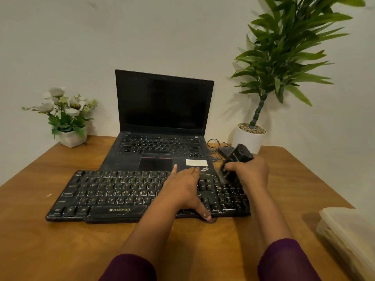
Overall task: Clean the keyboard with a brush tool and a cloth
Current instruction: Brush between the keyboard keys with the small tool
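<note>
1. At about 10 o'clock on the table [60, 250], a small pot of white flowers [69, 118] stood well apart from the work.
2. The keyboard [113, 195] lay across the middle. Its far edge sat against the front of the open laptop [162, 122] at 12 o'clock.
3. Your left hand [182, 189] lay flat on the keys right of centre. Its fingers were straight and pointed toward 12 o'clock, and the thumb reached over the near edge. It held nothing and seemed to steady the board.
4. At 2 o'clock from it, your right hand [249, 171] had its fingers curled round the dark brush tool [235, 161]. The tool's lower end met the keys at the far right corner.
5. At 4 o'clock sat a pale lidded container [349, 236]; you could not tell a cloth anywhere.
6. You were likely in the brushing step, at the right end. The next move called for short strokes along the rows toward 9 o'clock, with the left hand shifted clear.
</note>
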